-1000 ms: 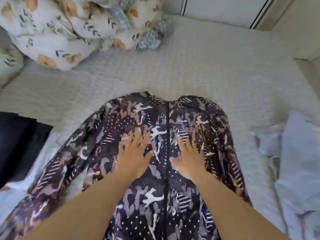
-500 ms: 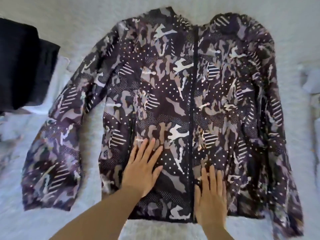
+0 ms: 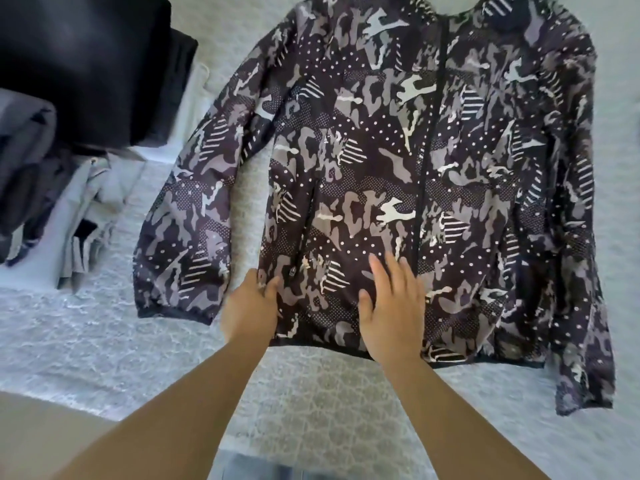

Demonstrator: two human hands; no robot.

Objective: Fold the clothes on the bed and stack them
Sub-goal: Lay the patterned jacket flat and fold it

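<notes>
A camouflage-print zip jacket (image 3: 381, 161) lies face up and spread flat on the bed (image 3: 104, 341), sleeves out to both sides and hem towards me. My left hand (image 3: 249, 306) is at the jacket's left side edge just above the hem. Its thumb lies on top of the fabric and its fingers tuck at the edge, pinching it. Left of the zip near the hem, my right hand (image 3: 391, 306) presses flat on the jacket front with straight fingers.
A stack of folded clothes sits at the left, with a black folded garment (image 3: 86, 64) on top and grey and pale blue pieces (image 3: 45, 188) below and beside it. The bed's near edge (image 3: 52, 400) runs along the lower left.
The view has swung down over the jacket. Both hands slid down the front to the hem. My left hand moved out to the left side edge and took hold of it.
</notes>
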